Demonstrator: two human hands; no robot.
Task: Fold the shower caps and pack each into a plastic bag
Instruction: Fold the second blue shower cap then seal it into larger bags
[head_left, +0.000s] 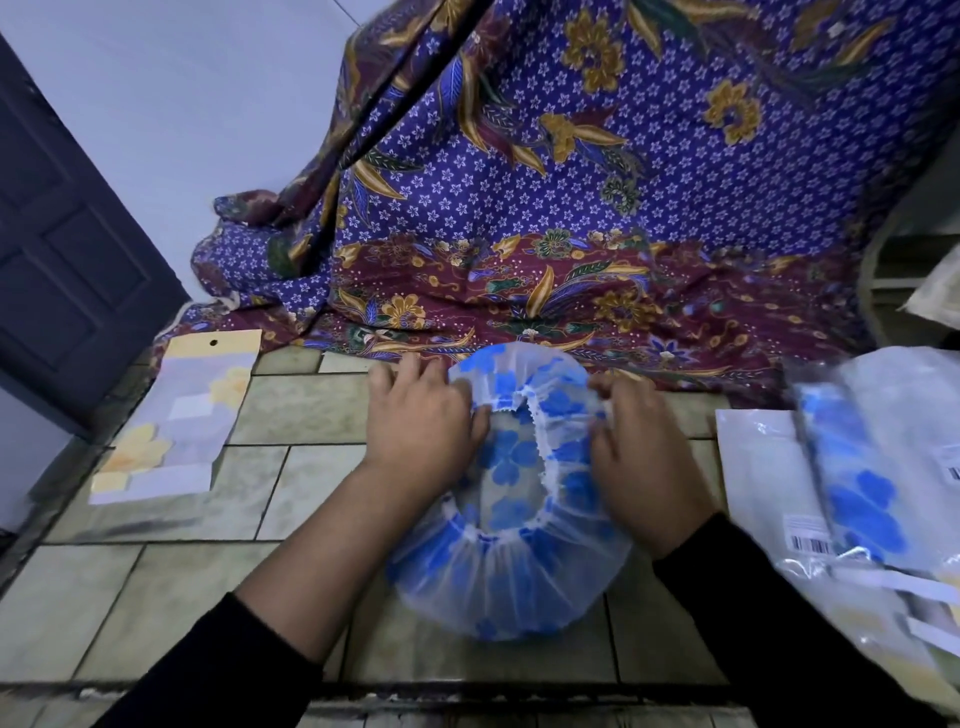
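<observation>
a translucent white plastic shower cap (498, 582) printed with blue flowers lies in the middle of the frame on a floor of pale green-beige tiles (156, 597), its gathered elastic opening facing up. the near half of the shower cap is spread flat on the tiles, while the far half is raised and turned over toward the opening, so the ruffled rim makes a kinked line down the middle.

the left hand (421, 426) sits at the left edge of the shower cap, thumb tucked against the ruffled rim and fingers bent over the outside, gripping the raised part. the right hand (644, 467) sits at the right edge, its fingers curled into the gathered plastic and holding it. the two hands are apart, with the folded section between them. both arms wear black sleeves (218, 670).

at the left of the frame a flat clear plastic bag (176, 415) with a pale yellow header and a punched hole lies on the tiles, holding a folded cap with yellow flowers. at the right edge lies a pile of clear plastic bags (763, 467) with barcode labels, and among them a second blue-flowered cap (857, 493); whether it is inside a bag cannot be told. a purple and maroon batik cloth (571, 182) fills the upper frame, its lower edge touching the tiles just beyond the hands. a dark blue panelled door (67, 249) stands at the upper left.
</observation>
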